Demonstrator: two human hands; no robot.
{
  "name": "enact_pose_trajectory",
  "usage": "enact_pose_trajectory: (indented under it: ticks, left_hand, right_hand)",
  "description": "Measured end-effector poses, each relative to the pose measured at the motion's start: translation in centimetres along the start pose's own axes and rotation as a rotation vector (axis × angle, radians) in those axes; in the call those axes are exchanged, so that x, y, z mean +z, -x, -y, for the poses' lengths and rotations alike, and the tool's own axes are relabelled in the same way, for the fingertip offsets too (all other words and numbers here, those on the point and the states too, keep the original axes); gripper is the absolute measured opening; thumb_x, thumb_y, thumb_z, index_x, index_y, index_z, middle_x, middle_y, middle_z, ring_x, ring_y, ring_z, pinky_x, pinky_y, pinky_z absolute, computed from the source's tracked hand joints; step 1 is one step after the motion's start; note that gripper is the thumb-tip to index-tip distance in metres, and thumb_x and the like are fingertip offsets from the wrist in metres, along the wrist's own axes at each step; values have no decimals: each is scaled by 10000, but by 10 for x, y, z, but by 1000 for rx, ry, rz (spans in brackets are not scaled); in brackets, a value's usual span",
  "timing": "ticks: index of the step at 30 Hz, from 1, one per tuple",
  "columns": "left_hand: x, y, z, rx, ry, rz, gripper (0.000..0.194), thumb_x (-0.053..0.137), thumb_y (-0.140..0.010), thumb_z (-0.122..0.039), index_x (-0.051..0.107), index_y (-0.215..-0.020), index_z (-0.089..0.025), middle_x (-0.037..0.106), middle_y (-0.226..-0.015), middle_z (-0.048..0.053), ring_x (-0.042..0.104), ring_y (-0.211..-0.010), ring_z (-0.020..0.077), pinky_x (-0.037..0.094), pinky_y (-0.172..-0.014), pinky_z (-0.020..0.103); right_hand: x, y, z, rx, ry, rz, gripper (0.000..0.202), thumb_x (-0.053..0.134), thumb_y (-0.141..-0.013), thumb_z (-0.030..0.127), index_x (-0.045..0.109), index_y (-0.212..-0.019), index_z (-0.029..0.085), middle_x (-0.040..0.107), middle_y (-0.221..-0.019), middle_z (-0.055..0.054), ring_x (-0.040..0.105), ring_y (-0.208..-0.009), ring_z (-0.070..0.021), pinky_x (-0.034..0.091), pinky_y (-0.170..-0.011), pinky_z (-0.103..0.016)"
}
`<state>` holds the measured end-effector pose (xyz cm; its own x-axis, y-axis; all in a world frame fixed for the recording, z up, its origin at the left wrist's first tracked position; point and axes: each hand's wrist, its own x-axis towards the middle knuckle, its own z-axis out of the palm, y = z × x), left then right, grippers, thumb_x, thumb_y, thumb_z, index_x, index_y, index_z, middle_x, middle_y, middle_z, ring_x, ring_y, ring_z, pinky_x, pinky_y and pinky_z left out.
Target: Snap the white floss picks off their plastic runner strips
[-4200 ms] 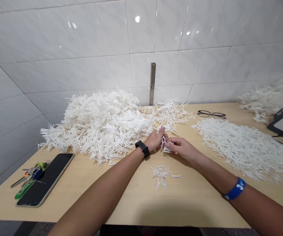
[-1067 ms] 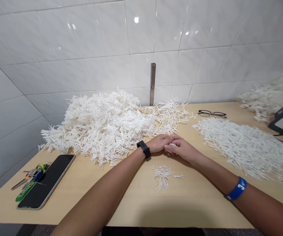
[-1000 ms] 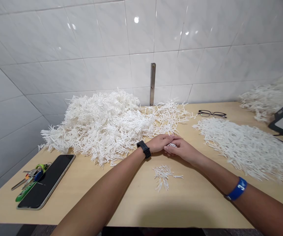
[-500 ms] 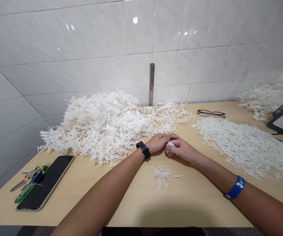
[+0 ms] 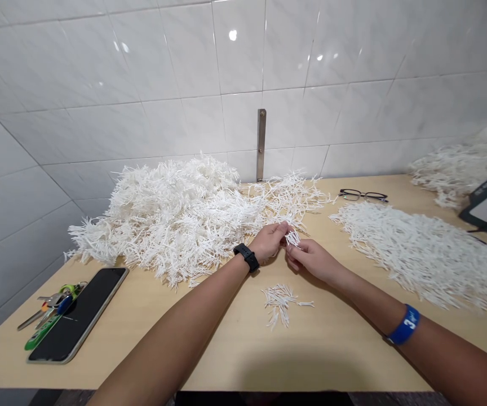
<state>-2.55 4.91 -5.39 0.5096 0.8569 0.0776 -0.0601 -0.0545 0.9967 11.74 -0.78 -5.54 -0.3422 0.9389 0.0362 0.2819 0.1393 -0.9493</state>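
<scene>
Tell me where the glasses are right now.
In the head view, the glasses lie right of centre on the table, beyond the right hand, just behind the flat white pile.

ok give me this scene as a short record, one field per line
left hand: holds small bunch of thin white strands
right hand: holds the same bunch
nearer the viewer: small loose white strand pile
left side: large tangled white strand heap, black rectangular phone, metal keys
right side: flat white strand layer, black-framed eyeglasses
</scene>
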Motion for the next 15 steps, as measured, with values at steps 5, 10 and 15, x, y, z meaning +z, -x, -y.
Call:
enact_pose_trajectory:
  ticks: [5,10,15]
  left_hand:
    - [3,2,-5,-38,31,-48,483,501,-845,-637,508,-762,-162,497,-584,-24,504,-561,120,434,-595,260]
    - [4,3,-7,-52,30,-60,466,494,-851,-628,468,-741,-175,466,-539,-43,489,-504,111,433,-551,252]
    - [3,1,-4,-75,43,-12,470,485,-852,-636,451,-756,-177,510,-532,-35,527,-477,118,450,-533,256]
  right_hand:
    - [-1,2,2,-4,-17,64,557,429,-929,506,456,-462,203,497,-439,-17,485,-471,-129,393,-580,-288]
    - [-2,3,4,-15,-16,91,551,416,-931,459,443,-439,211,460,-387,-5,458,-428,-121,397,-546,-279]
    - [-2,5,8,10,-81,107,477,442,-899,433,415,-471,223,420,-359,23,390,-376,-106,346,-468,-265]
